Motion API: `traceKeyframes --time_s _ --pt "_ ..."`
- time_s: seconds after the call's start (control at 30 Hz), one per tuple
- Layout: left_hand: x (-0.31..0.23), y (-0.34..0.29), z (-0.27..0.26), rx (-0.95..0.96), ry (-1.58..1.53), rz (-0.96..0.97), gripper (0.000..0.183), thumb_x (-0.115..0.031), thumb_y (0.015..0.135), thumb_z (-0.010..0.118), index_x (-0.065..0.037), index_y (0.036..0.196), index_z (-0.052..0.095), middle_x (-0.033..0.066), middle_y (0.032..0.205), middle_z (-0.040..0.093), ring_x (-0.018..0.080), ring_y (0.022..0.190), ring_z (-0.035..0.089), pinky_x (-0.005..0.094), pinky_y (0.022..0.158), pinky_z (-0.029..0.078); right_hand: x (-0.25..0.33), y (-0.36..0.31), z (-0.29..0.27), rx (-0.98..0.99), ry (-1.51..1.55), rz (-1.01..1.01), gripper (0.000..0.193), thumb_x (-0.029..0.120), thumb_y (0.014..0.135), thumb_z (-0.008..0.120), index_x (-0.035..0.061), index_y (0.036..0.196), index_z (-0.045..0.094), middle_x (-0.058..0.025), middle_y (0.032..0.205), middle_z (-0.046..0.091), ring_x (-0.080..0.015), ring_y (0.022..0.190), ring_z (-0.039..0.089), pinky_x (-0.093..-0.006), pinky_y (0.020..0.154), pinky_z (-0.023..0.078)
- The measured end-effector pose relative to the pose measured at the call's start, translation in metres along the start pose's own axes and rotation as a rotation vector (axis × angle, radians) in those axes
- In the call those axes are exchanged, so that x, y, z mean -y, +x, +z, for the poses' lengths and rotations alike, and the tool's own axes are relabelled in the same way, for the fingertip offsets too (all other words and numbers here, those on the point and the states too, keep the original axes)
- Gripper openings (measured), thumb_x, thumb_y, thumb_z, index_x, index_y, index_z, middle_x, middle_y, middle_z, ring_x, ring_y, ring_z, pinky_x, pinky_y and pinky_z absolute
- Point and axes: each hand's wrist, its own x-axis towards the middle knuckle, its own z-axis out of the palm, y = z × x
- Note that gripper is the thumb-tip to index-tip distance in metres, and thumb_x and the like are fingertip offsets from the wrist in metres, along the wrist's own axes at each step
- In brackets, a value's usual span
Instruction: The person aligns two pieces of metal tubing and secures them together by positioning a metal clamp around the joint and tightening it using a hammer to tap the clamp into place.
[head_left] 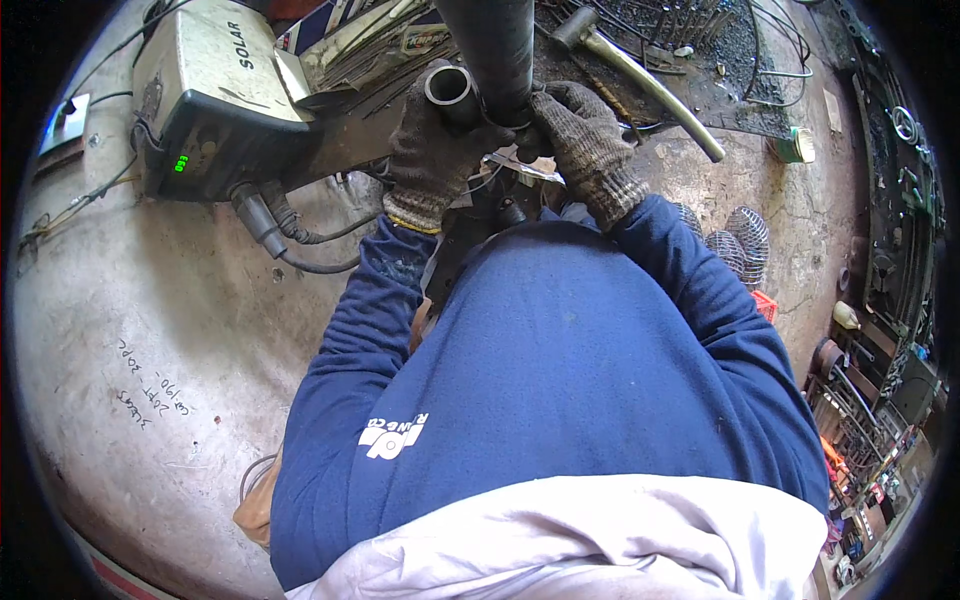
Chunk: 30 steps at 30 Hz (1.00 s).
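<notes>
Both of my hands wear grey-brown knit gloves and are up at the bench edge. My left hand (428, 150) is wrapped round a short metal tube (449, 87), whose round open end faces up. Just right of that tube stands a thick dark pipe (493, 50), which runs up out of the top of the view. My right hand (583, 140) is closed against the right side of the pipe near its lower end, fingers curled. What lies under the fingertips of both hands is partly hidden.
On the bench (345, 145) lie a hammer (650, 85) with a pale handle and thin rods (360, 50). A welding machine (225, 60) with a plugged cable (260, 220) stands at left. A small tin (797, 146) and wire-mesh rounded shapes (740, 245) are at right, with cluttered racks beyond.
</notes>
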Motion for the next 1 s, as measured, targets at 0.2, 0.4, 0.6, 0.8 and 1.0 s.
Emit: traceKeyframes --time_s 0.2,0.4,0.6,0.8,1.0 --pt "-0.011 -0.002 0.001 -0.016 0.048 0.029 0.057 -0.012 0.076 0.09 -0.002 0.122 0.058 0.0121 0.115 0.07 0.0233 0.105 0.069 0.0366 0.092 0.058 0.001 0.004 0.0 0.021 0.062 0.009 0.034 0.026 0.099 0.066 -0.0012 0.119 0.066 -0.0081 0.097 0.072 -0.0138 0.077 0.069 -0.0274 0.071 0.058" --pt "-0.017 -0.002 0.003 -0.04 0.051 -0.007 0.061 -0.016 0.074 0.091 -0.003 0.124 0.058 0.0131 0.119 0.069 0.0246 0.107 0.069 0.0376 0.093 0.057 -0.005 0.007 -0.001 0.005 0.093 0.029 0.031 0.024 0.1 0.065 -0.0003 0.119 0.067 -0.0075 0.096 0.071 -0.0128 0.075 0.068 -0.0269 0.067 0.056" --pt "-0.033 -0.005 0.006 -0.138 0.16 0.026 0.065 -0.025 0.071 0.094 -0.004 0.122 0.06 0.0126 0.116 0.071 0.0245 0.105 0.07 0.039 0.091 0.057 0.009 0.002 -0.008 0.084 0.172 0.056 0.029 0.025 0.102 0.061 0.0016 0.118 0.066 -0.0084 0.093 0.069 -0.0144 0.072 0.067 -0.0274 0.063 0.055" --pt "-0.015 0.005 0.0 -0.029 0.203 0.049 0.07 -0.033 0.067 0.095 -0.004 0.12 0.06 0.0127 0.112 0.071 0.0253 0.102 0.07 0.0398 0.089 0.057 -0.018 0.025 -0.007 -0.226 0.268 -0.187 0.038 0.035 0.106 0.054 0.0019 0.125 0.06 -0.0117 0.104 0.069 -0.0201 0.088 0.068 -0.0347 0.077 0.055" --pt "-0.03 0.005 0.002 -0.134 0.167 0.15 0.053 -0.027 0.072 0.092 -0.004 0.112 0.067 0.0109 0.107 0.074 0.0252 0.098 0.072 0.0394 0.087 0.058 -0.001 0.06 0.01 -0.27 -0.132 -0.558 0.037 0.034 0.108 0.045 0.0041 0.106 0.066 -0.0124 0.093 0.062 -0.0334 0.093 0.061 -0.0443 0.088 0.05"
